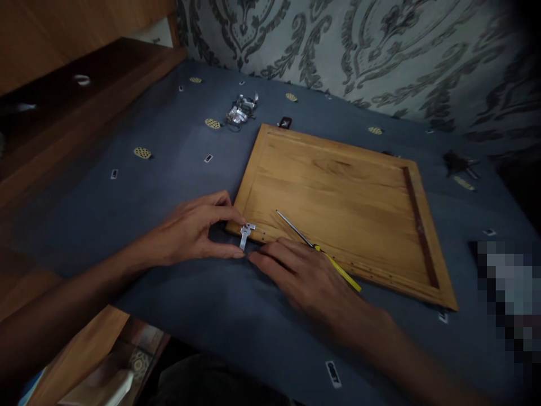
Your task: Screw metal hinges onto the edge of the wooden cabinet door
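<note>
A wooden panel (338, 197) with a raised frame, likely a cabinet door, lies on the blue cloth. At its near left corner is a small T-shaped metal hinge (245, 234), pinched between the thumb and index finger of my left hand (192, 228). My right hand (310, 276) rests over the panel's front edge just right of the hinge, fingers bent and close together; whatever they may hold is hidden. Beyond its knuckles, a screwdriver (333, 265) with a yellow handle lies across the panel, its tip pointing back left. Small holes dot the front rail.
Behind the panel's left corner sits a pile of metal hinges (242, 111). A dark object (285, 122) touches the panel's back edge, and another dark item (460, 163) lies at far right. A wooden ledge (97, 101) borders the left; patterned wallpaper (359, 51) rises behind.
</note>
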Tool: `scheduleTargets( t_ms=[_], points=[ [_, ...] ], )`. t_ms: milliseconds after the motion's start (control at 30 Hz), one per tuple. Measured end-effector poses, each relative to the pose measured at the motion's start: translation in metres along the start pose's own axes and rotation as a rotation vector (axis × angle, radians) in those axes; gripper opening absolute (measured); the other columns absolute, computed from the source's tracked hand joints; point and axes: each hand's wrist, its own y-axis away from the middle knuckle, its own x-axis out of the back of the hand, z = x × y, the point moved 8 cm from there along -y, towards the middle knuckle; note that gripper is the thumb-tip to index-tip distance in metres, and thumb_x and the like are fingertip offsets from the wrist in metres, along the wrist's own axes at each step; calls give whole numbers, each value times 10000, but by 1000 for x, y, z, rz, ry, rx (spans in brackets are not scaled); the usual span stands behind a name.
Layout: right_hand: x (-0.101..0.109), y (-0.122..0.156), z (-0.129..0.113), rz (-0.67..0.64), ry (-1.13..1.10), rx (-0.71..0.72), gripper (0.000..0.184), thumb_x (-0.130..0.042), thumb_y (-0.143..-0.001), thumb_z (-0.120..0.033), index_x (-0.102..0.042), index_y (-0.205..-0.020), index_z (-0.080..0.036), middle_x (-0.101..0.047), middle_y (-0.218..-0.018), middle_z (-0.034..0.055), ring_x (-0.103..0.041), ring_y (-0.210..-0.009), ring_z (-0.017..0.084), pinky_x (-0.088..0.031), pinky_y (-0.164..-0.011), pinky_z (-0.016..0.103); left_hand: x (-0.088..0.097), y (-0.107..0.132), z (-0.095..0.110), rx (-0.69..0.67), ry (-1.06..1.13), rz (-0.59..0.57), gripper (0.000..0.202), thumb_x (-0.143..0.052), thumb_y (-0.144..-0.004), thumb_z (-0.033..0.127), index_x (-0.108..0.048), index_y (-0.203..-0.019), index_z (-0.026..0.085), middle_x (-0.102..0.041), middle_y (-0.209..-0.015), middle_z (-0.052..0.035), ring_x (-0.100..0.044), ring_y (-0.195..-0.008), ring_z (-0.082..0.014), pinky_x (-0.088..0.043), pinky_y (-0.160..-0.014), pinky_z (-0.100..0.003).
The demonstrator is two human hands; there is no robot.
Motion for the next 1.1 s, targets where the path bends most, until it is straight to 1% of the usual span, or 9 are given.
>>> scheduleTargets(
  t_ms=[167, 267, 367, 500, 700, 767, 867, 967, 1100],
  points=[
    [-4, 11, 8, -10, -22, -93, 260, -410, -1023, -100, -655, -1078, -166, -691, -1063, 118, -670, -903, 208, -558, -745, 317, 0, -1, 0, 4, -11, -3, 381, -749, -835, 490, -713, -1121, 240, -547, -956, -1, -579, -906, -159, -465, -802, -274],
    [-7, 16, 10, -10, -2, -130, 229, -425, -1024, -113, -647, -1052, -165, -669, -991, 88, -638, -816, 186, -535, -686, 308, 0, 0, -1, 10, -20, 2, 401, -750, -828, 504, -713, -1128, 240, -542, -955, -4, -578, -896, -160, -465, -795, -280],
    [-8, 18, 11, -15, -10, -160, 267, -396, -1032, -117, -649, -972, -173, -633, -909, 62, -594, -757, 168, -496, -636, 297, 0, 0, -2, 27, -27, -10, 405, -746, -829, 509, -715, -1129, 240, -542, -954, -6, -578, -892, -162, -467, -788, -283],
    [-11, 20, 14, -52, -34, -194, 280, -396, -1024, -100, -642, -922, -187, -604, -894, 53, -561, -741, 162, -455, -632, 299, 0, -1, -2, 27, -35, -14, 407, -744, -828, 506, -714, -1136, 241, -540, -952, -6, -573, -893, -163, -468, -791, -286],
    [-12, 19, 13, -59, 3, -165, 299, -387, -1031, -119, -617, -862, -208, -585, -861, 54, -548, -702, 180, -439, -589, 328, 0, 0, -1, 4, -17, 9, 391, -743, -834, 496, -712, -1128, 240, -549, -960, -6, -574, -897, -162, -463, -793, -285],
    [-8, 15, 17, -26, -95, -202, 263, -411, -1039, -156, -623, -893, -212, -598, -874, 53, -569, -715, 174, -461, -596, 316, -1, 0, -1, 4, -6, -5, 398, -741, -837, 497, -705, -1138, 239, -550, -966, -10, -573, -915, -169, -465, -812, -292],
    [4, 3, 29, 73, -342, -302, 158, -491, -1028, -193, -636, -966, -199, -621, -915, 39, -615, -782, 152, -502, -669, 284, -1, 0, -1, -2, -7, 0, 394, -736, -840, 506, -704, -1143, 258, -543, -954, -6, -563, -901, -167, -457, -798, -286],
    [13, -11, 47, 149, -486, -412, 103, -583, -978, -185, -656, -907, -193, -625, -838, 17, -596, -738, 135, -465, -641, 253, 0, -1, 0, 1, -13, 1, 388, -737, -840, 505, -707, -1138, 258, -532, -943, 0, -559, -886, -160, -446, -782, -277],
    [5, -23, 61, 90, -581, -487, 98, -640, -917, -146, -665, -827, -176, -627, -783, 8, -583, -701, 130, -431, -623, 253, 0, -1, 1, 34, -7, -35, 380, -738, -843, 501, -713, -1134, 258, -532, -943, 1, -557, -888, -154, -437, -777, -269]
  ],
)
